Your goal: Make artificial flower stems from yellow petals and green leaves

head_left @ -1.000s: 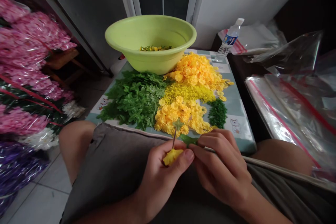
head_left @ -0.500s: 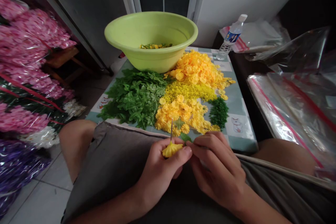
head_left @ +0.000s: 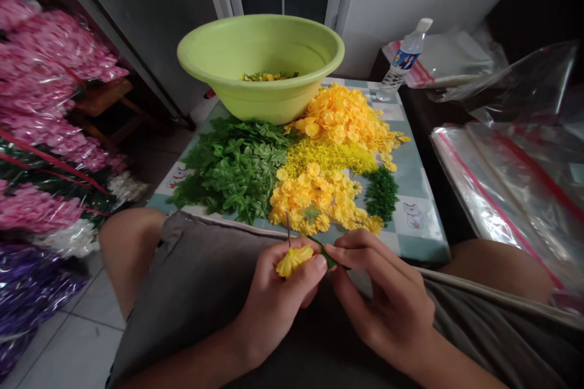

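Observation:
Between the thumb and fingers of my left hand [head_left: 280, 295] is a yellow artificial flower [head_left: 294, 260], with a thin dark stick [head_left: 288, 230] rising from it. My right hand [head_left: 378, 292], close beside the left, pinches a green artificial leaf [head_left: 327, 256], part of which is hidden by the fingers. Just beyond both hands lies a pile of loose yellow flowers [head_left: 310, 191], with one small green star-shaped piece [head_left: 311, 214] on top. To its left spreads a heap of green leaves [head_left: 237, 164].
A lime-green basin [head_left: 260, 97] stands at the back of the low table [head_left: 417, 191]. More orange-yellow flowers [head_left: 342, 112], yellow bits [head_left: 328, 158] and dark green sprigs [head_left: 381, 191] lie there, near a water bottle [head_left: 404, 61]. Wrapped pink flowers [head_left: 50, 73] stand left; plastic bags [head_left: 493, 182] lie right.
My right hand has turned the green leaf, which now shows edge-on and lower, close to my left thumb. The flower and its stick have shifted slightly left and tilted.

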Available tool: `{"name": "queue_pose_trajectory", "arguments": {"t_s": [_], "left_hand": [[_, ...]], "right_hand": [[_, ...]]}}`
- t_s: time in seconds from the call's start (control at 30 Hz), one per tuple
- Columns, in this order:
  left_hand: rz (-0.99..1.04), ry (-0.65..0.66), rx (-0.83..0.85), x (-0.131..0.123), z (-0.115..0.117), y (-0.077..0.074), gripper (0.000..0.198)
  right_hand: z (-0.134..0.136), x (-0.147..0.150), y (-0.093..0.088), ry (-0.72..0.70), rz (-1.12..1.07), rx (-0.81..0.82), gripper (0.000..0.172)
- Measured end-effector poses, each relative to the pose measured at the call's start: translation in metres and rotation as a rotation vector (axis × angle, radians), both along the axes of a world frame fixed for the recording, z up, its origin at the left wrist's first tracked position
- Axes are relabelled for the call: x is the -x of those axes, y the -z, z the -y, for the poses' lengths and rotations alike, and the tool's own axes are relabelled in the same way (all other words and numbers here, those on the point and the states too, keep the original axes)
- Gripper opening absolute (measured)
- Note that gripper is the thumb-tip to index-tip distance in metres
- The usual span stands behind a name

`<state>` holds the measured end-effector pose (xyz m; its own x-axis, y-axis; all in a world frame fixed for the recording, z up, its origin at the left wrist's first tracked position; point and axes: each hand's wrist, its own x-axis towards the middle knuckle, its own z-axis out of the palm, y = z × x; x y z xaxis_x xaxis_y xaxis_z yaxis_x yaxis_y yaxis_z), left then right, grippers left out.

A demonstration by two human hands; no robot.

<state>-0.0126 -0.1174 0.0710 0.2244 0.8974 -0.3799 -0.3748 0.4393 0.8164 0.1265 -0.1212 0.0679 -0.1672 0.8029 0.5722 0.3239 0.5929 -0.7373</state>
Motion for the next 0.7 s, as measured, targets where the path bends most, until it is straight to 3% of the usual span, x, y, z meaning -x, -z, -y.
{"name": "queue_pose_trajectory", "arguments": {"t_s": [0.17, 0.37, 0.7], "left_hand": [[0.034, 0.027, 0.003, 0.0049, 0.0014, 0.0048, 0.015], [0.043, 0.063, 0.008, 0.0058, 0.0009, 0.0053, 0.015], [0.029, 0.076, 0.036, 0.0055, -0.0011, 0.0026, 0.026]], "right_hand": [[-0.0021, 0.0005, 0.0008, -0.031, -0.095, 0.067, 0.027], [-0.0042, 0.0011, 0.0002, -0.030, -0.124, 0.063, 0.029], [-0.0034, -0.0002, -0.0016, -0.014, 0.130, -0.087, 0.025]]}}
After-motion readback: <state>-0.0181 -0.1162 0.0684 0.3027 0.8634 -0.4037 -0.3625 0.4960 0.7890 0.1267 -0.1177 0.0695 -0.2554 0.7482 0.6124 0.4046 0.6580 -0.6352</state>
